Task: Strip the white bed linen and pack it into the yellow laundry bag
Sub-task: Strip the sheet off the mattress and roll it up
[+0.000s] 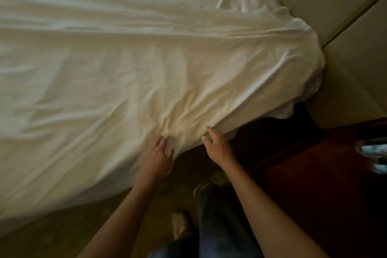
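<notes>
A wrinkled white sheet [125,73] covers the mattress and fills most of the head view, its corner wrapped round the mattress at the right near the headboard. My left hand [158,154] lies on the sheet at the bed's near edge with fingers spread and relaxed. My right hand [215,142] reaches the same edge a little to the right, fingertips touching the sheet where it folds over the side. Neither hand grips the cloth. No yellow laundry bag is in view.
A padded beige headboard [335,16] runs along the top right. A dark red wooden nightstand [314,184] stands right of me with a clear plastic bottle [374,156] on it. My legs and shoes [180,224] stand on brown carpet beside the bed.
</notes>
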